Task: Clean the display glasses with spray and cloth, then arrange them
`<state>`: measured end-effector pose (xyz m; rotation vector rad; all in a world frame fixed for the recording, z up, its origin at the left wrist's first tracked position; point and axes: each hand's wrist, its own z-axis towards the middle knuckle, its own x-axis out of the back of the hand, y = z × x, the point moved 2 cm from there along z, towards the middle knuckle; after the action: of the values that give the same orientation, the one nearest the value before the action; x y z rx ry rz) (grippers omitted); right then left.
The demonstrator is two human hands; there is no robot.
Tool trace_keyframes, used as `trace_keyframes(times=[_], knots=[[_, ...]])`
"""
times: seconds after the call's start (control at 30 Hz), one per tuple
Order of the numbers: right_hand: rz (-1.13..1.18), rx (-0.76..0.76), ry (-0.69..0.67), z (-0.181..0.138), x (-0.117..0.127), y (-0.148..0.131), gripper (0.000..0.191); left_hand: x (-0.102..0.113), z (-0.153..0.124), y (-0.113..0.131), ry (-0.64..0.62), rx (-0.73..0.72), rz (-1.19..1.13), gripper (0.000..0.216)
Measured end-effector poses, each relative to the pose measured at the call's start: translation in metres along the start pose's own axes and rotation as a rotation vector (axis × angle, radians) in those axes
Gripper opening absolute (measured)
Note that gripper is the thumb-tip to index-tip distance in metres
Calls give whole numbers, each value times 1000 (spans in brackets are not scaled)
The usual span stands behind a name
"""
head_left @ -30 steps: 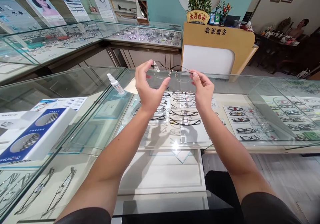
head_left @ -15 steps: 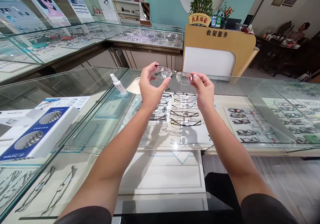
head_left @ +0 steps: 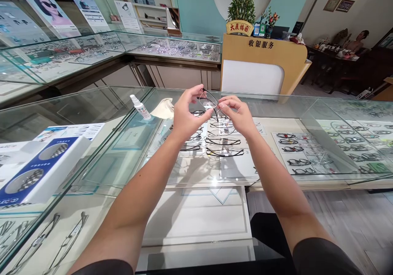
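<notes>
A pair of thin-rimmed eyeglasses [head_left: 210, 96] is up above the glass counter, turned at an angle, one lens facing me and a dark temple slanting down. My left hand [head_left: 189, 112] grips the frame's left side, thumb below and fingers above. At the right end, my right hand [head_left: 238, 114] pinches the frame between thumb and fingertips, which hide part of it. Beyond my left hand, a cream cloth [head_left: 164, 108] lies on the glass beside a white spray bottle [head_left: 140, 107]. Rows of dark-framed eyeglasses [head_left: 224, 153] sit in the case below.
A glass display counter [head_left: 121, 152] spans the foreground. A blue and white box [head_left: 41, 168] stands on it at left. More eyeglasses [head_left: 299, 162] are displayed at right. A wooden cashier desk [head_left: 264, 53] with a plant stands behind. Below the case, a white drawer [head_left: 196, 217] shows.
The eyeglasses have turned from facing me broadly to an angled position and dropped slightly. My right hand has moved left, closer to my left hand. The view has shifted a little.
</notes>
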<state>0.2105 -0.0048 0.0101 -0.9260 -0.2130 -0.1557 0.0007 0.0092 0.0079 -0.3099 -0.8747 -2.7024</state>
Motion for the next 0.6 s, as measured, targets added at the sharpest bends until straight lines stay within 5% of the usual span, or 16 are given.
trace_keyframes(times=[0.3, 0.37, 0.47, 0.6], knots=[[314, -241, -156, -2, -2, -2, 52, -4, 4, -13, -100, 33, -257, 78], [298, -208, -91, -1, -4, 3, 52, -2, 2, -4, 29, -25, -152, 71], [149, -92, 104, -3, -8, 3, 49, -4, -6, 18, 225, -35, 48, 31], [-213, 164, 297, -13, -20, -7, 37, -17, -11, 39, 87, 259, -111, 24]])
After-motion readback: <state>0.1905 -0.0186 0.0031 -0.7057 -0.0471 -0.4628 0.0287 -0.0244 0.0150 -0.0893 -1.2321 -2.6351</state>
